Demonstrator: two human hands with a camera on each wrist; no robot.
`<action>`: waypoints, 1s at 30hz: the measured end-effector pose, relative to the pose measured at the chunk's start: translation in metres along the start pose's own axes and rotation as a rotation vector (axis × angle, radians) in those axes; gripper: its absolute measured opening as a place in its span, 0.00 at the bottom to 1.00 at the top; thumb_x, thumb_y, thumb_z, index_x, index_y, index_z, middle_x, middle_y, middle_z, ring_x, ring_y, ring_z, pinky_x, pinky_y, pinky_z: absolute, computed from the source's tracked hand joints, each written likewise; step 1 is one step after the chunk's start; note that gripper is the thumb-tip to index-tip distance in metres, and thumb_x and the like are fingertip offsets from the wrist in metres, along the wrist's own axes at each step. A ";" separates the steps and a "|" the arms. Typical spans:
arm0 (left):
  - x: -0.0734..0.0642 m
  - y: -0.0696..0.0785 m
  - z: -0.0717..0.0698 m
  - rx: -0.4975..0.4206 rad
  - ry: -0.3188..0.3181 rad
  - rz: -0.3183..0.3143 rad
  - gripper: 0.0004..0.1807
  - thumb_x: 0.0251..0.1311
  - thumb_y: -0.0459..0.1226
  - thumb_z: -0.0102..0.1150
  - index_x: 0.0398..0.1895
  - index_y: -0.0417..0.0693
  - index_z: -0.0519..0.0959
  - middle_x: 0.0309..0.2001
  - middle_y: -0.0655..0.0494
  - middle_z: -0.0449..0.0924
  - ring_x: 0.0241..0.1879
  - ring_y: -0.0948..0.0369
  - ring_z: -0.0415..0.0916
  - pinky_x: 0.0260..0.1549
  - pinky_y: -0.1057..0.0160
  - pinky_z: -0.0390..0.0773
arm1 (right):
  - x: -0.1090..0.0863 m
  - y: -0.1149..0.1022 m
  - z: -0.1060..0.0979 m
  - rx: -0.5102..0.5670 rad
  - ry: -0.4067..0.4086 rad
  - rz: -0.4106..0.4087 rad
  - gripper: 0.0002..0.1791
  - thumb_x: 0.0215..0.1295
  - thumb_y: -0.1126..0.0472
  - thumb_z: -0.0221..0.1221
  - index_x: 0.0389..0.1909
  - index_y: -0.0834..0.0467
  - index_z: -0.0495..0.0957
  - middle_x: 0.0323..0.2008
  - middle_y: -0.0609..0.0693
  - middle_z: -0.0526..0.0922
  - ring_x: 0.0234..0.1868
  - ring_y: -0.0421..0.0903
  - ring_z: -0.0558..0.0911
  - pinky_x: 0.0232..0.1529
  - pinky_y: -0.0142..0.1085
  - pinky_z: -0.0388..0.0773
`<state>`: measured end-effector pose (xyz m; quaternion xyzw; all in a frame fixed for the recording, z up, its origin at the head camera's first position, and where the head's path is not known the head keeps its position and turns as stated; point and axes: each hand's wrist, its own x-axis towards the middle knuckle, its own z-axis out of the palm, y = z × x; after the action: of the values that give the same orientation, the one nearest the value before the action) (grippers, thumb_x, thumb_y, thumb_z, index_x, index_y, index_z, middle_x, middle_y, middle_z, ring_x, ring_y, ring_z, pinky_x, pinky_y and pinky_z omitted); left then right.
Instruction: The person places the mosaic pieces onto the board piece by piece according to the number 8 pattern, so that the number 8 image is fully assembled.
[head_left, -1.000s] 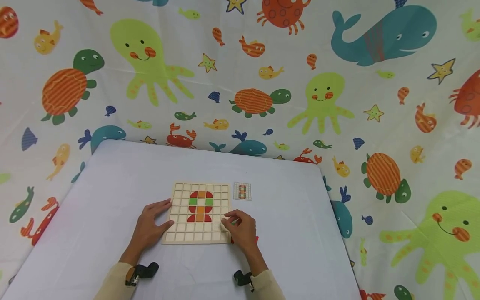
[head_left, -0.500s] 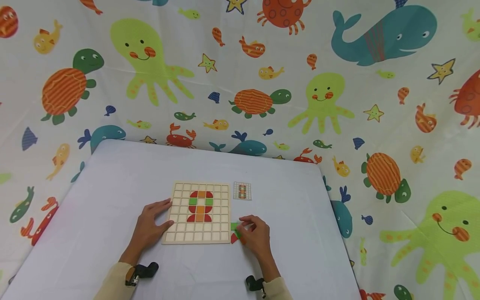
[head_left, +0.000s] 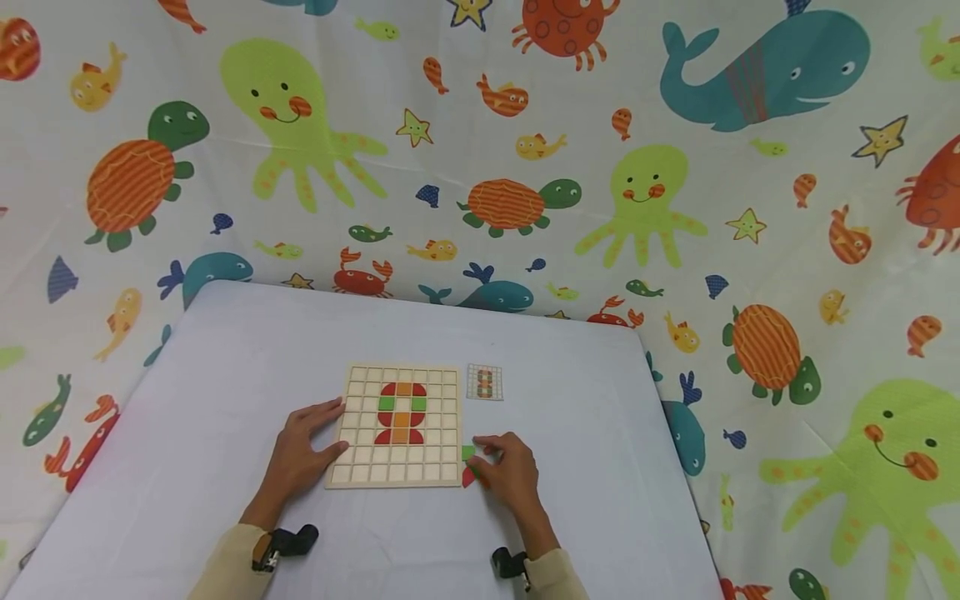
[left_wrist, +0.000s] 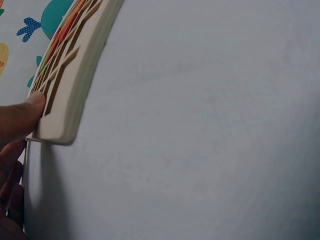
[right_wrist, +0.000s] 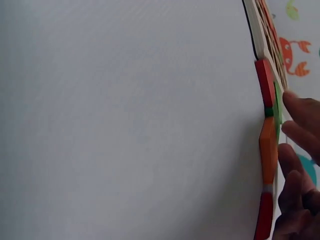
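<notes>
A pale wooden grid board (head_left: 360, 475) lies on the white table, with red, orange and green tiles set in its middle cells. Against its left edge rests my left hand (head_left: 296, 450), fingers spread and thumb on the rim, as the left wrist view confirms. Beside the board's right edge are loose tiles, including a green tile (head_left: 468, 452) and a red tile (head_left: 468, 477). My right hand (head_left: 512, 475) hovers at these with fingers bent and parted; it partly covers them. The right wrist view shows an orange tile (right_wrist: 268, 150) near the fingers, with no tile visibly pinched.
A small pattern card (head_left: 484, 382) lies past the board's upper right corner, showing a similar coloured figure. Behind the white table (head_left: 600, 500) hangs a curtain (head_left: 480, 125) printed with sea animals. Each wrist wears a black camera.
My right hand has moved right from the board's right edge to the loose tiles, uncovering the green and red ones, then shifted slightly. My left hand has stayed put.
</notes>
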<state>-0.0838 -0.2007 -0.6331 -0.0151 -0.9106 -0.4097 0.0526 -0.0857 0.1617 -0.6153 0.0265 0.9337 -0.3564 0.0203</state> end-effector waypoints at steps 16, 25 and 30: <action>0.000 -0.002 0.000 0.015 0.004 0.000 0.36 0.59 0.34 0.76 0.72 0.40 0.76 0.75 0.41 0.74 0.73 0.39 0.63 0.69 0.27 0.65 | 0.001 -0.012 0.006 0.049 0.028 -0.005 0.11 0.56 0.62 0.78 0.36 0.45 0.90 0.31 0.39 0.86 0.25 0.36 0.72 0.23 0.29 0.65; -0.001 -0.003 0.002 0.014 -0.001 -0.010 0.36 0.59 0.34 0.76 0.73 0.41 0.76 0.75 0.42 0.74 0.73 0.39 0.63 0.69 0.27 0.65 | 0.001 -0.010 0.000 0.210 -0.010 0.019 0.07 0.59 0.62 0.77 0.34 0.46 0.91 0.30 0.40 0.89 0.29 0.38 0.76 0.28 0.28 0.73; 0.000 -0.003 0.002 0.014 0.008 0.004 0.36 0.59 0.34 0.76 0.72 0.41 0.76 0.75 0.42 0.74 0.73 0.39 0.63 0.69 0.27 0.65 | 0.002 -0.013 -0.001 0.249 0.009 0.015 0.05 0.62 0.61 0.75 0.35 0.46 0.92 0.31 0.40 0.89 0.29 0.38 0.76 0.29 0.29 0.73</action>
<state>-0.0841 -0.2012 -0.6370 -0.0148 -0.9132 -0.4032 0.0570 -0.0890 0.1527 -0.6054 0.0374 0.8822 -0.4692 0.0153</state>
